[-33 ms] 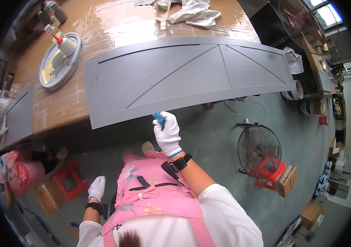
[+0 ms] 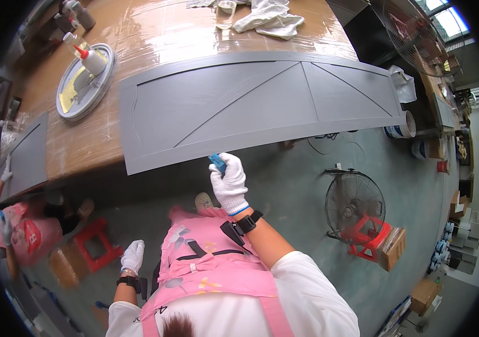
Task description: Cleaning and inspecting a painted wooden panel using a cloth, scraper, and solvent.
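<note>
My right hand (image 2: 229, 182), in a white knit glove, is closed around a small blue block (image 2: 217, 163) and presses it against the near edge of the long grey wooden panel with raised diagonal mouldings (image 2: 251, 106). The panel lies lengthwise on the brown, plastic-wrapped worktable (image 2: 155, 33), its near edge overhanging the table toward me. My left hand (image 2: 133, 256), also gloved in white, hangs low at my side, well apart from the panel and holding nothing; its fingers are loosely curled.

On the table to my left sits a round grey metal lid (image 2: 85, 84) with a clear squeeze bottle with a red nozzle (image 2: 89, 56) lying on it. White crumpled rags (image 2: 270, 19) lie at the far side of the table. A smaller grey panel (image 2: 26, 154) rests at the left end, where another person's gloved hand (image 2: 7, 170) touches it. A black floor fan (image 2: 355, 203) stands on the green floor to my right, beside a red plastic stool (image 2: 370, 241); another red stool (image 2: 96, 244) is at my left.
</note>
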The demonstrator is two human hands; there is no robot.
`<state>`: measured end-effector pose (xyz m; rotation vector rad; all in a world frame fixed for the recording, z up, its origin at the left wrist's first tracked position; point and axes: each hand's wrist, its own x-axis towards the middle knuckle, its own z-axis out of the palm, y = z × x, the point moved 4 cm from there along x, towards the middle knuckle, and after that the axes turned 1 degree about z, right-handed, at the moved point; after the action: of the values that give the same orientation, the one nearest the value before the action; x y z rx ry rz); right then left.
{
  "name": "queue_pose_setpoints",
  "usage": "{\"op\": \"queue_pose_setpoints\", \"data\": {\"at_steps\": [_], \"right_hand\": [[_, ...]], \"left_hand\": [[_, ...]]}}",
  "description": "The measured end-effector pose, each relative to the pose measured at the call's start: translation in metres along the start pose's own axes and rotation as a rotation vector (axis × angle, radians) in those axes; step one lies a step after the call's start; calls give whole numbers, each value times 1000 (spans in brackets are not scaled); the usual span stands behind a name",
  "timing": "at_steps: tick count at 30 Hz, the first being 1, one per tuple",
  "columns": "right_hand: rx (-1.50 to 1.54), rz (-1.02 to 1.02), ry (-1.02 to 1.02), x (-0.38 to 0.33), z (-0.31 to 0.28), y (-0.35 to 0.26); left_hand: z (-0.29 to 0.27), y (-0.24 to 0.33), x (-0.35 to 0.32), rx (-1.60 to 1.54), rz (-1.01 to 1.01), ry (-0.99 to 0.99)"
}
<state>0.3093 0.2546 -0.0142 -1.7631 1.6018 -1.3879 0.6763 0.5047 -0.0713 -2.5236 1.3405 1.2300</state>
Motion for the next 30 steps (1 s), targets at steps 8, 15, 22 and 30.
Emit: {"op": "queue_pose_setpoints", "data": {"at_steps": [8,15,22,30], "right_hand": [[-174,174,283,32,-57,48],[-28,-73,33,-15,46,-29],[-189,193,283,-11,39,-45],[-58,-23,72,-66,155,-110]], "left_hand": [[4,-21,-34,-40,-54,51],[-16,-46,-32,-7,-135,9],[-76,-105,8,32,-41,-13],[-149,-165,42,62,-96,57]]}}
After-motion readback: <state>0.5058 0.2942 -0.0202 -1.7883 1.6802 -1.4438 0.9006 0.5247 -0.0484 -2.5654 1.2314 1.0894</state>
